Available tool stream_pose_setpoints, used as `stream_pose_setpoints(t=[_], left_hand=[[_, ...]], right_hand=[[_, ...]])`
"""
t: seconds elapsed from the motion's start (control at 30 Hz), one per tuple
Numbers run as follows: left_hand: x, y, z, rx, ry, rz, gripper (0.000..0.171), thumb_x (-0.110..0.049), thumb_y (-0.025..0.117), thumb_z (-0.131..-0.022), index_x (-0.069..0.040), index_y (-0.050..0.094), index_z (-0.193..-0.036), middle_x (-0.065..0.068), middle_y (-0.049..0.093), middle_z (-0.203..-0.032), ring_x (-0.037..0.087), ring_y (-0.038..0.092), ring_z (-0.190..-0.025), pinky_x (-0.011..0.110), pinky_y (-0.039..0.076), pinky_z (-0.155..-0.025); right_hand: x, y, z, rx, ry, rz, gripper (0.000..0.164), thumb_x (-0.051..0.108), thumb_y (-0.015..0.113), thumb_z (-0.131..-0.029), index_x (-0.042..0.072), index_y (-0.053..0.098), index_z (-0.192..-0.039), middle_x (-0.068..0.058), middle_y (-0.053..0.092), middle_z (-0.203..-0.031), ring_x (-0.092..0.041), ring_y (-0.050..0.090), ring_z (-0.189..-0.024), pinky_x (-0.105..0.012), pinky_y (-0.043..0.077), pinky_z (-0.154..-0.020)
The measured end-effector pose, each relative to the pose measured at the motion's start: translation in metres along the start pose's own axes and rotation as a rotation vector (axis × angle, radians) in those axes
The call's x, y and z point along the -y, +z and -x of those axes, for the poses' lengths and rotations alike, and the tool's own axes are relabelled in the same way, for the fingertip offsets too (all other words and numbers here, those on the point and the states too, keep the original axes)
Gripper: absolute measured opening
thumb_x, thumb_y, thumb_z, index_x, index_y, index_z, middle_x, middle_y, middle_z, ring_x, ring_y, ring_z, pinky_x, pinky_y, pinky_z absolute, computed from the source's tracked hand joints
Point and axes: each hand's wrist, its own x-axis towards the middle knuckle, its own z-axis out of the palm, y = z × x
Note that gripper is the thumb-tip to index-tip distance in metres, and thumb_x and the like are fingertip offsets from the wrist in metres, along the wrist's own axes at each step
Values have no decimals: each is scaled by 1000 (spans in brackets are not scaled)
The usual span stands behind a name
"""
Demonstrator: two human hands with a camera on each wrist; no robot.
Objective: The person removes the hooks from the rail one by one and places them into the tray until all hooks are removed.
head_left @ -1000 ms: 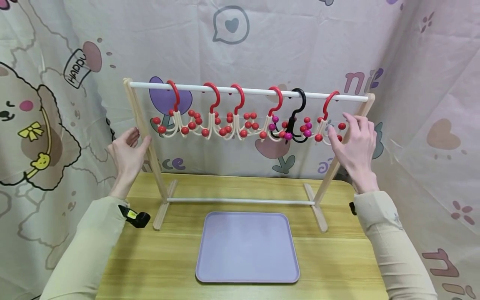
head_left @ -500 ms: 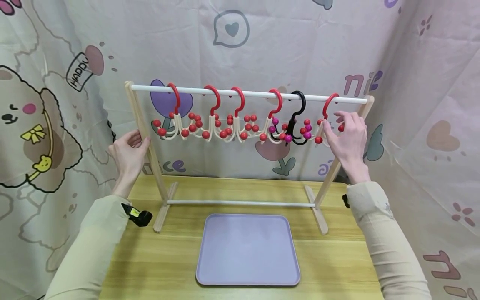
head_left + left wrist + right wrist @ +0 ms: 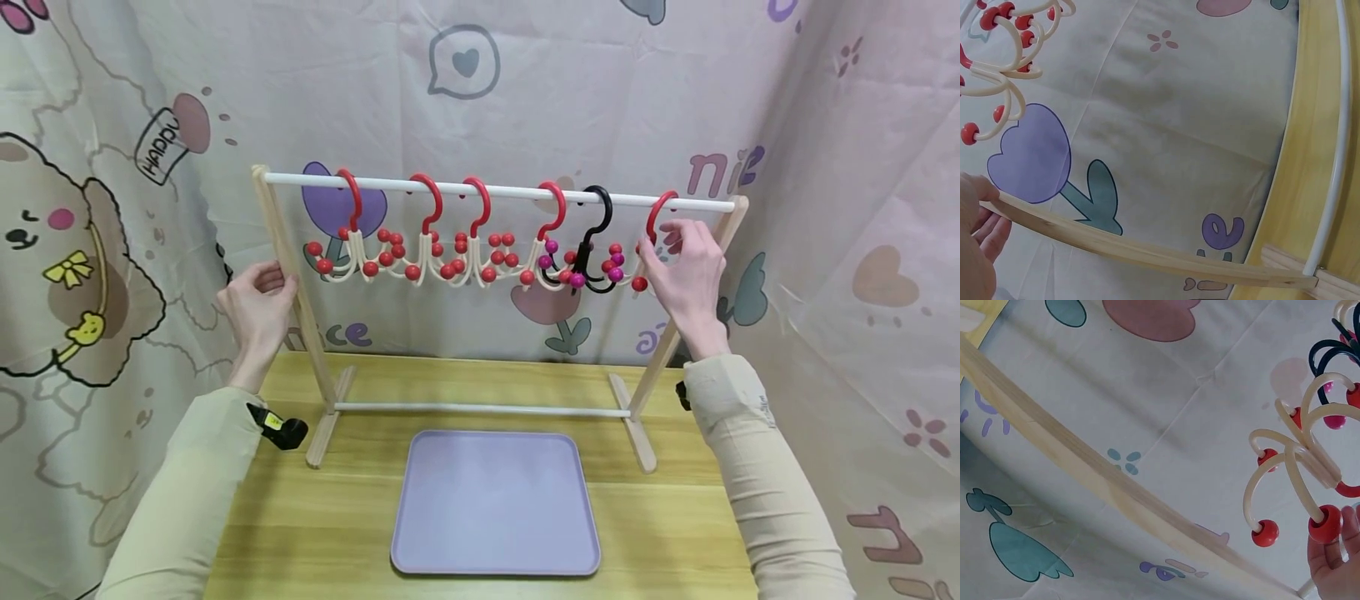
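Note:
A small garment rack with wooden posts [image 3: 309, 333] and a white top rail [image 3: 510, 192] stands upright on the table. My left hand [image 3: 258, 312] holds its left post, thumb in front and fingers behind. Several claw-shaped hangers with red hooks, cream prongs and red ball tips hang along the rail. Among them is a black hanger [image 3: 582, 257] with magenta balls. My right hand [image 3: 693, 279] is at the rightmost cream hanger [image 3: 1316, 453], thumb and fingers apart around its stem just below the red hook [image 3: 653, 212]. In the right wrist view its fingers lie beside a red ball [image 3: 1324, 524].
A pale purple tray [image 3: 495, 504] lies on the wooden table [image 3: 300, 517] in front of the rack. The rack's lower white bar [image 3: 480, 408] joins its two feet. A printed curtain [image 3: 480, 117] surrounds the table at the back and sides.
My right hand has moved left, from the right post to the rightmost hanger. My left hand has stayed at the left post, and its fingers have closed in on it.

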Motion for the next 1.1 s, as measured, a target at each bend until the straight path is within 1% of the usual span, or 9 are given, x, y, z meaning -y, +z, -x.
stream_pose_setpoints(t=[0.17, 0.33, 0.63, 0.73, 0.8, 0.9, 0.93, 1.0, 1.1], left_hand=[[-2, 0, 1, -25, 32, -5, 28, -8, 65, -89, 7, 72, -111, 28, 74, -105, -22, 53, -68, -1, 42, -66], [-2, 0, 1, -36, 52, -20, 26, -8, 65, -89, 7, 72, -109, 28, 75, -102, -23, 51, -66, 0, 41, -64], [-2, 0, -1, -19, 23, -70, 26, -11, 66, -87, 2, 73, -109, 25, 75, -102, -23, 49, -64, 3, 40, -66], [-1, 0, -1, -17, 20, -73, 26, -11, 67, -87, 2, 72, -109, 25, 75, -102, -22, 49, -64, 5, 40, -72], [-1, 0, -1, -16, 21, -73, 26, -10, 66, -87, 3, 72, -109, 26, 75, -102, -21, 49, -65, 8, 40, -81], [-1, 1, -1, -14, 21, -70, 26, -11, 67, -87, 3, 72, -109, 26, 75, -102, -21, 49, -66, 16, 37, -93], [-1, 1, -1, -14, 21, -72, 26, -11, 67, -87, 3, 72, -109, 26, 75, -102, -21, 49, -66, 17, 39, -94], [-1, 1, -1, -15, 22, -73, 26, -11, 67, -87, 3, 72, -109, 26, 75, -102, -21, 49, -66, 19, 37, -97], [-1, 1, -1, -21, 26, -81, 26, -11, 66, -87, 3, 72, -108, 25, 75, -101, -21, 49, -65, 16, 39, -91]], right_hand=[[-1, 2, -1, 4, 14, -1, 34, 21, 68, -94, -6, 64, -114, -27, 64, -103, -39, 60, -93, -41, 41, -88], [-1, 4, -3, -5, 18, 0, 31, 19, 67, -94, -7, 64, -112, -27, 65, -101, -39, 60, -90, -35, 40, -84], [1, 2, -4, -6, 23, 4, 26, 14, 63, -95, -8, 64, -109, -28, 66, -100, -39, 63, -90, -32, 43, -82], [1, 1, -4, -5, 27, 9, 25, 13, 63, -95, -8, 65, -110, -27, 67, -101, -38, 64, -91, -31, 45, -80], [1, 0, -3, -6, 28, 13, 25, 12, 63, -95, -7, 65, -111, -26, 68, -102, -37, 66, -91, -30, 47, -80], [1, -1, -3, -11, 28, 7, 26, 11, 63, -95, -8, 65, -112, -26, 70, -102, -38, 67, -90, -24, 45, -79], [1, -2, -3, -12, 29, 5, 25, 11, 63, -95, -8, 66, -112, -26, 70, -102, -38, 68, -89, -20, 44, -78], [0, -2, -3, -11, 35, 1, 27, 12, 62, -96, -8, 66, -113, -26, 71, -103, -38, 69, -89, -11, 41, -77], [-1, -3, -4, -9, 51, -7, 28, 14, 61, -96, -8, 65, -114, -26, 72, -104, -39, 70, -89, -2, 36, -74]])
